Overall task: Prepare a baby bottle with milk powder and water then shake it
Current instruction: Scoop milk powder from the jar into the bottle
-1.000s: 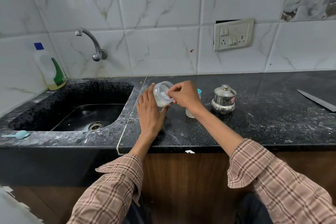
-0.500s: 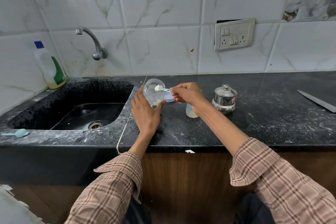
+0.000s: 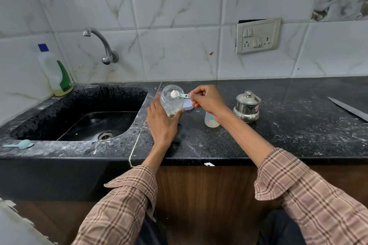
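My left hand (image 3: 162, 123) grips the tilted clear jar (image 3: 172, 100), fingers curled round its base. Just right of it my right hand (image 3: 207, 99) pinches the scoop (image 3: 176, 94), now lifted out heaped with powder (a moment ago it was down inside). Next stop: the baby bottle (image 3: 211, 119), standing under my right wrist. Beyond my right hand lies the jar's lid (image 3: 188, 105).

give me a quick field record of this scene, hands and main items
left hand: grips clear jar, tilted
right hand: pinches scoop heaped with white powder, at the jar mouth
baby bottle: on counter, under right wrist
jar lid: flat on counter behind jar
steel pot: lidded, right of bottle
spare scoop: sink edge
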